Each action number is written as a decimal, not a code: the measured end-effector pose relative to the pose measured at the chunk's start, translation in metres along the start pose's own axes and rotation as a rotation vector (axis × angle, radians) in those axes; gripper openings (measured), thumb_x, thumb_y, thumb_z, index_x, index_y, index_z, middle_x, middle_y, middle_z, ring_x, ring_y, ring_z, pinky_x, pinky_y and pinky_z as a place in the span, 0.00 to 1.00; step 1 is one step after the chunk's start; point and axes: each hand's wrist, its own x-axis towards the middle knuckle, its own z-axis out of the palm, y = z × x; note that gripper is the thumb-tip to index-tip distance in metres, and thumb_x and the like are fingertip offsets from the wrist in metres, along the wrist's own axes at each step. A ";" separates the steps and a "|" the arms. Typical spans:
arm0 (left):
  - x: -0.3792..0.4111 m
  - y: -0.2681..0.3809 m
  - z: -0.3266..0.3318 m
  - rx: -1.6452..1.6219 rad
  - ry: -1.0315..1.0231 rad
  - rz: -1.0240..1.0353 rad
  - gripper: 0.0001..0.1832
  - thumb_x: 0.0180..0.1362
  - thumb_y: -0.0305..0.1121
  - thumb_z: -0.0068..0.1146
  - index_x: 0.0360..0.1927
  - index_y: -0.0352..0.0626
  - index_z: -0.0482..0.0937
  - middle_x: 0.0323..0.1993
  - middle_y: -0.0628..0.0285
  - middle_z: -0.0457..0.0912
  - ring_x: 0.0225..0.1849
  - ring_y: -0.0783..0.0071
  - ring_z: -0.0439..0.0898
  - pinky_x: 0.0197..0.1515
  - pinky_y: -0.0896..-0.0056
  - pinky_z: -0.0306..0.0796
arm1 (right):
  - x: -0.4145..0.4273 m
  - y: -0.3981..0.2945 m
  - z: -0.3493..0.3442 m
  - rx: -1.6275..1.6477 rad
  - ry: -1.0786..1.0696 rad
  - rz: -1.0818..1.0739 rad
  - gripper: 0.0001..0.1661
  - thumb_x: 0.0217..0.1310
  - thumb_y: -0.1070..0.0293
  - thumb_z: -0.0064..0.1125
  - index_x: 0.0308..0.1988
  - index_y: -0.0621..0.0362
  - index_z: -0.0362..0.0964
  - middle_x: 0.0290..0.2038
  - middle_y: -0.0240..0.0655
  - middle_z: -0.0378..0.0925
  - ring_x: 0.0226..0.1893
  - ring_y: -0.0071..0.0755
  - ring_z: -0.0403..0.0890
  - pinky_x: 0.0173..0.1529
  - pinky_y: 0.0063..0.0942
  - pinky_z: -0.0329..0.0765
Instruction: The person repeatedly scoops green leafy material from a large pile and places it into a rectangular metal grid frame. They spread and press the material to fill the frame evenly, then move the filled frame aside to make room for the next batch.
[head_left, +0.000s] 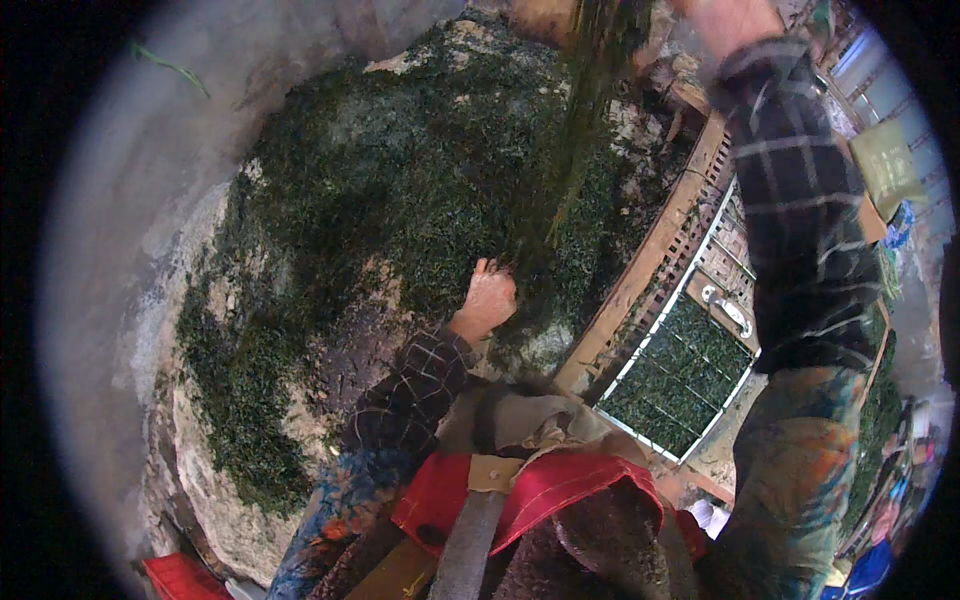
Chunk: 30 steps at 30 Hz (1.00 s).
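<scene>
Before me spreads a large heap of chopped dark green leafy stuff (420, 180) on a pale, dusty surface. Low over its near part is my left hand (491, 296), fingers bent downward. Whether anything lies inside those fingers is hidden. My right hand (731, 30) reaches to the top edge, where its fingers are cut off from view. Close beside it hangs a blurred bundle of long green stalks (607, 60) over the heap. The bundle's upper end is out of view, so a grip on it cannot be made out.
A wooden plank (652, 247) borders the heap on the right. Beyond it sits a white-framed tray (637, 352) with green leaf pieces and a board bearing a metal fitting (726, 311). A greenish packet (889, 169) lies farther right. Red cloth (184, 577) shows at lower left.
</scene>
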 end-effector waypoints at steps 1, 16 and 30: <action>-0.003 -0.006 0.002 0.022 -0.075 -0.024 0.13 0.51 0.38 0.57 0.26 0.37 0.82 0.33 0.48 0.79 0.46 0.50 0.74 0.57 0.47 0.61 | 0.000 -0.004 -0.003 0.008 0.017 -0.009 0.16 0.71 0.64 0.43 0.43 0.66 0.70 0.16 0.18 0.55 0.13 0.15 0.54 0.15 0.19 0.53; 0.131 -0.076 -0.241 -0.988 0.582 -0.442 0.24 0.64 0.47 0.52 0.22 0.37 0.80 0.27 0.57 0.84 0.24 0.72 0.81 0.29 0.70 0.74 | -0.024 -0.025 -0.063 0.042 0.221 -0.219 0.20 0.68 0.56 0.52 0.46 0.64 0.72 0.17 0.18 0.62 0.15 0.12 0.61 0.17 0.14 0.59; 0.262 0.257 -0.066 -2.673 -0.035 -0.388 0.14 0.70 0.39 0.42 0.35 0.39 0.72 0.32 0.60 0.76 0.40 0.59 0.77 0.57 0.46 0.70 | -0.316 0.118 -0.203 -0.259 0.404 0.040 0.14 0.69 0.56 0.50 0.35 0.53 0.73 0.21 0.21 0.69 0.17 0.12 0.63 0.18 0.15 0.58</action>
